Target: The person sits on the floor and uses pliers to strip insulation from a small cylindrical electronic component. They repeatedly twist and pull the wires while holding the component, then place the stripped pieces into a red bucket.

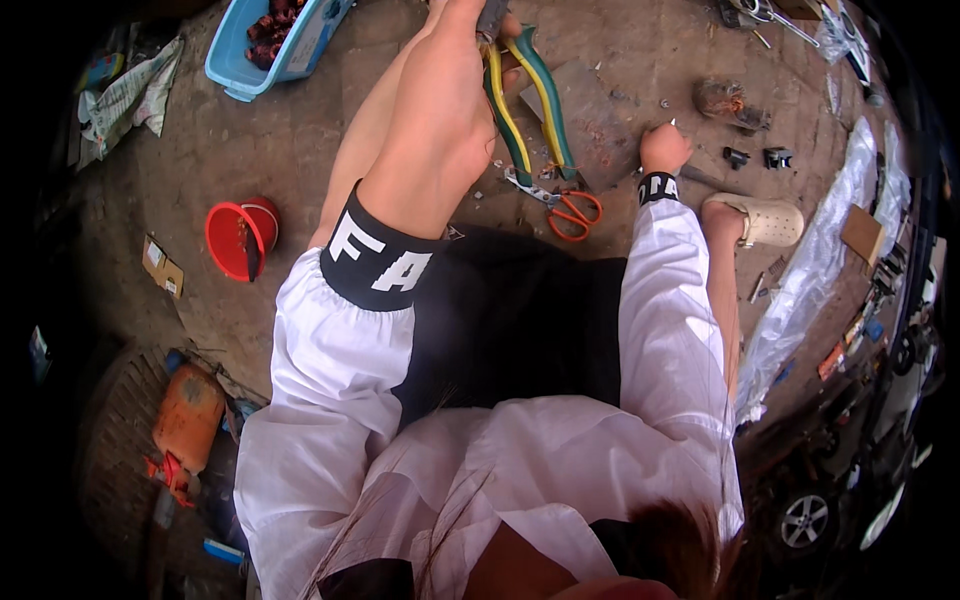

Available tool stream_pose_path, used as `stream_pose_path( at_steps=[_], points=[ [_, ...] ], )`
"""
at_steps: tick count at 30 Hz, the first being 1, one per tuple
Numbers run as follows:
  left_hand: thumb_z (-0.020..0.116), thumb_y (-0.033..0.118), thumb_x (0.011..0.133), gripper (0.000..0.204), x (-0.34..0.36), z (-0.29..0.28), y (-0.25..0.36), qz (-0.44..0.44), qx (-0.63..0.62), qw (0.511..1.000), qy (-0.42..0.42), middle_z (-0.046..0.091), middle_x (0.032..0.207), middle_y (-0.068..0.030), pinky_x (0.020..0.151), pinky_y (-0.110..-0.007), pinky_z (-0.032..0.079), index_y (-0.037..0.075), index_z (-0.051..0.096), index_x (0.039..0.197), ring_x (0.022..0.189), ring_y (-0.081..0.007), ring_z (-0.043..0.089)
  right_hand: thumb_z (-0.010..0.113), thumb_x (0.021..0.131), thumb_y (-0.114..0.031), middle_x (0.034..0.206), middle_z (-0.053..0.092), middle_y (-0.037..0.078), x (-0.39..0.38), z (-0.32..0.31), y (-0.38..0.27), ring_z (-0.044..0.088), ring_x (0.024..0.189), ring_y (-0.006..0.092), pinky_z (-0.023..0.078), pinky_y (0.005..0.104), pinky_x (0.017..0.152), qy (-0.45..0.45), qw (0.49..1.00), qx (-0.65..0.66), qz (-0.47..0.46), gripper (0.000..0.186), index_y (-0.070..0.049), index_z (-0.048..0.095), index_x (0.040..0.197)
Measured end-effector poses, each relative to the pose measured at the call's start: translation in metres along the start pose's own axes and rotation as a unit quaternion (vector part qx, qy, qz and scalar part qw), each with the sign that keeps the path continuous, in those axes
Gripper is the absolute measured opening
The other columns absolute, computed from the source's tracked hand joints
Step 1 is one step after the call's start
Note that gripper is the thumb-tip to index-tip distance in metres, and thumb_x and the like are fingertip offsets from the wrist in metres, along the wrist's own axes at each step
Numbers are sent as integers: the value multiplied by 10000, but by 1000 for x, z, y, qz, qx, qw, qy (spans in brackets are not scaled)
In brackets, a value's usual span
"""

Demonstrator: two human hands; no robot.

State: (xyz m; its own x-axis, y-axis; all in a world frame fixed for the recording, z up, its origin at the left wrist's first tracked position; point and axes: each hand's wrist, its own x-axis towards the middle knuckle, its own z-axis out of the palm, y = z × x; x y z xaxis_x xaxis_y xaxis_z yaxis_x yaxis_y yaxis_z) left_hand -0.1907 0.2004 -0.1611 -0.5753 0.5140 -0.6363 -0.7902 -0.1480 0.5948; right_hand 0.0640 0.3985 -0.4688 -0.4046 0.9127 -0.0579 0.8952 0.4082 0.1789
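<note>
In the head view I have the left hand (468, 35) wrapped round the upper end of the pliers (551, 100), handles splayed above the floor (290, 140); the right hand (667, 150) is a fist, and I can't tell what it grips. I judge handling the pliers to be the step; the next move calls for a steady hold

Head-worn fisheye view, facing steeply down

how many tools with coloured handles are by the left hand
2: a pliers-like tool with yellow-and-green handles, in the left hand; and orange-handled scissors on the floor by its handle ends. The arm may hide more.
</note>
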Motion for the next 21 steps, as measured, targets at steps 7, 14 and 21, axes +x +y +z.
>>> stream_pose_path(
  at_steps=[7, 14, 21],
  points=[
    [455, 272, 1031, 226, -8, 8, -3, 28, 5, 1000, -6, 552, 822, -3, 645, -226, 421, 82, 576, 1040, 724, -114, 515, 762, 704, -394, 922, 719, 117, 7, -11, -6, 626, 954, 323, 450, 454, 815, -79, 996, -22, 31, 326, -111, 754, 865],
    [455, 267, 1032, 221, -6, 6, -1, 29, 2, 1000, -10, 550, 816, -5, 621, -227, 414, 78, 572, 1031, 718, -108, 514, 760, 691, -425, 864, 721, 132, 9, -18, -2, 662, 895, 325, 504, 423, 771, -82, 996, 10, 38, 359, -109, 765, 862],
    [460, 287, 1027, 220, -3, 1, 1, 22, -16, 999, -31, 554, 800, -8, 602, -239, 421, 96, 563, 987, 673, -114, 511, 743, 711, -353, 738, 704, 166, -23, -51, 10, 702, 747, 295, 536, 373, 730, -158, 947, 264, 91, 323, -63, 769, 850]
  ],
)
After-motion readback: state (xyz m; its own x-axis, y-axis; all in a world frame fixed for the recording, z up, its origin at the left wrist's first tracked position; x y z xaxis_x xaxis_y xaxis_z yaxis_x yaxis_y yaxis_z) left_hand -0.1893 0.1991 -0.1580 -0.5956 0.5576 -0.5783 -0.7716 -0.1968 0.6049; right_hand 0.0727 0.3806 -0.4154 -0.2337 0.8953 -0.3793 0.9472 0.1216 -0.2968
